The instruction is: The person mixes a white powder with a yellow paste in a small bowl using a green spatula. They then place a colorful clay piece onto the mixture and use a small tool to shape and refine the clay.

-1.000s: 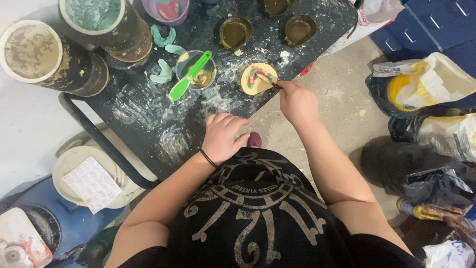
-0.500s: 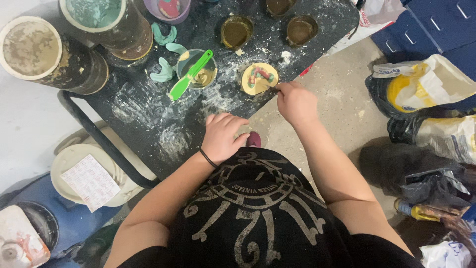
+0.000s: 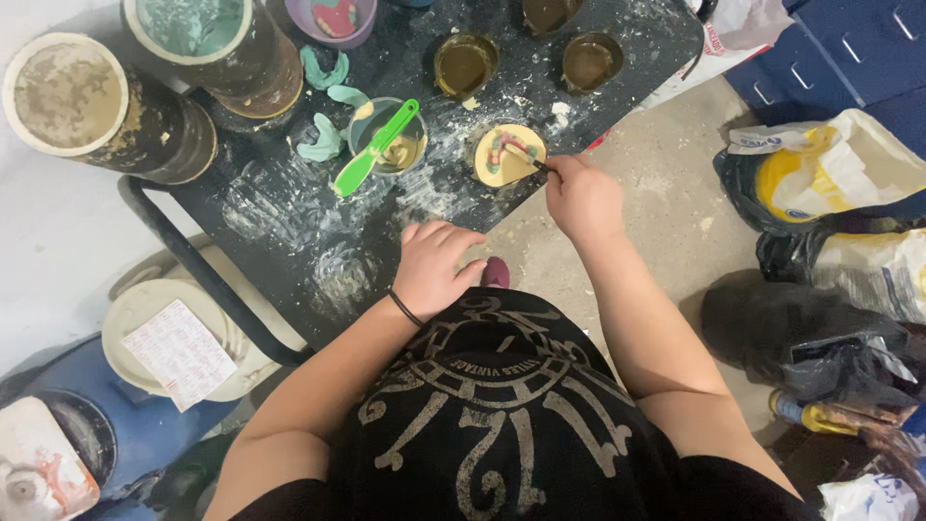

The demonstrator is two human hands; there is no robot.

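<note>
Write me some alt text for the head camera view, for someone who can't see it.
Seen from above, a person's right hand works a thin tool in a small round yellow mould on a dusty black table, while the left hand rests flat near the edge. A green spatula lies across a small cup, beside two large tubs.

One head-worn camera looks steeply down, close over the person's hands, the black table [image 3: 289, 222] and floor.
</note>
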